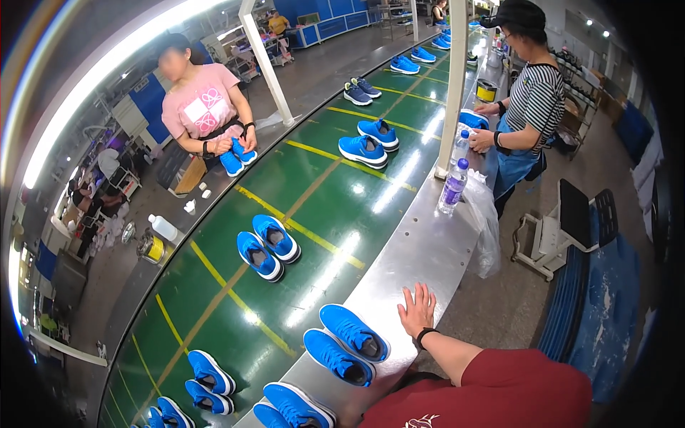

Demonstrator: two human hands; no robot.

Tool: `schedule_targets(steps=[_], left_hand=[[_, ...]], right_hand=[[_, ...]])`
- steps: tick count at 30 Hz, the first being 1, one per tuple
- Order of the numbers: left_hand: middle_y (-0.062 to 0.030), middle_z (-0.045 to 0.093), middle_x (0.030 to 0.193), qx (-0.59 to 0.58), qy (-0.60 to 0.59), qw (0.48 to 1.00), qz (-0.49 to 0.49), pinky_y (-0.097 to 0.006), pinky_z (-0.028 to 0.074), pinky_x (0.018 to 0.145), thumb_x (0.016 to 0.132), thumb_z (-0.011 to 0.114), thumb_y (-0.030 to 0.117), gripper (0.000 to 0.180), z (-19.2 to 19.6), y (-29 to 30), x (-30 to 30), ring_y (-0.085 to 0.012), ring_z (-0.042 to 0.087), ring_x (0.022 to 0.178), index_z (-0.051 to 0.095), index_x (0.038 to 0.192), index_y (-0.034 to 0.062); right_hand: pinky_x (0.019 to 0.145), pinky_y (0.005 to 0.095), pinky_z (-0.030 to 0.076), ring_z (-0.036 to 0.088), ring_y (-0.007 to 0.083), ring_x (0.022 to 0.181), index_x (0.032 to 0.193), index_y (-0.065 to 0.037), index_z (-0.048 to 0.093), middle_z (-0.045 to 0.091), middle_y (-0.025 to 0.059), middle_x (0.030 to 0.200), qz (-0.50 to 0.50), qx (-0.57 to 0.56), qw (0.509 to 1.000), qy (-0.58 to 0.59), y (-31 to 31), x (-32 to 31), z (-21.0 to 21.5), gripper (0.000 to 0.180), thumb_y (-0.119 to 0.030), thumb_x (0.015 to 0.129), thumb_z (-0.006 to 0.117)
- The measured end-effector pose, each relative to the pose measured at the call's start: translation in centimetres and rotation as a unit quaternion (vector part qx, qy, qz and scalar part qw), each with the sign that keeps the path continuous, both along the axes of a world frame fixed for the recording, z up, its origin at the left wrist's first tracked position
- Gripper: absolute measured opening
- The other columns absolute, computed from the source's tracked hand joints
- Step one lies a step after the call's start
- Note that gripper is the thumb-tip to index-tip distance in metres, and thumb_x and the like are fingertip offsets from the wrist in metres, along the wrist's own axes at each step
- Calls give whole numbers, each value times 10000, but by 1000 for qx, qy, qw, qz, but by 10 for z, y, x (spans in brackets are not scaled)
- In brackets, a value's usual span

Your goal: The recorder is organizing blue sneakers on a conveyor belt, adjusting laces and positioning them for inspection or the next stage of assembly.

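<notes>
My right hand (417,310) lies on the metal ledge (389,285) beside the belt, fingers spread and holding nothing, with a dark band at the wrist. Just left of it, a pair of blue sneakers (349,332) with white soles stands on the ledge, apart from the hand. Nearer the lower edge sits a second blue pair (296,403), partly cut off by the picture's rim. My left hand does not show.
A green conveyor belt (328,214) with yellow lines carries several pairs of shoes, including a blue pair (270,246). A purple-capped bottle (453,187) and a plastic bag (484,228) are along the ledge. Co-workers handle blue shoes across the belt (237,157) and farther right.
</notes>
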State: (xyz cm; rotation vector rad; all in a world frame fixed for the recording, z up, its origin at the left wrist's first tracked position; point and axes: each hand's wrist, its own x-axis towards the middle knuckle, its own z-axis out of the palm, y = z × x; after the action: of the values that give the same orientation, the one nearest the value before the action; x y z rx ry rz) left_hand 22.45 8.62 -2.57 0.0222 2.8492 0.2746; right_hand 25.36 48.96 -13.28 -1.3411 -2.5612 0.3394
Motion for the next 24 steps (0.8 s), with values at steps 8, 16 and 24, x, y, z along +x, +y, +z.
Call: schedule_targets(steps=[8, 16, 24], left_hand=[[-194, 612, 923, -28, 50, 997, -44, -464, 484, 668, 652, 766, 569, 521, -57, -45, 12, -394, 599, 803, 660, 996, 192], [-164, 611, 869, -41, 143, 983, -107, -433, 484, 641, 657, 757, 583, 514, -64, -45, 12, -367, 601, 757, 677, 973, 187], [-225, 602, 873, -6, 118, 980, -160, -453, 483, 673, 691, 780, 500, 537, 23, 12, 2, -400, 584, 769, 654, 1049, 121]], right_hand=[[1118, 531, 98, 191, 349, 1398, 1365, -151, 433, 294, 187, 1461, 5, -7, 1000, 18, 1, -5, -3, 525, -366, 898, 539], [1119, 537, 104, 172, 350, 1405, 1372, -151, 428, 279, 193, 1474, -3, -8, 1000, 11, 5, 2, -3, 533, -366, 898, 541], [1110, 546, 121, 186, 367, 1395, 1371, -146, 432, 279, 201, 1473, -4, -8, 1000, 10, -13, 13, -8, 541, -364, 890, 554]])
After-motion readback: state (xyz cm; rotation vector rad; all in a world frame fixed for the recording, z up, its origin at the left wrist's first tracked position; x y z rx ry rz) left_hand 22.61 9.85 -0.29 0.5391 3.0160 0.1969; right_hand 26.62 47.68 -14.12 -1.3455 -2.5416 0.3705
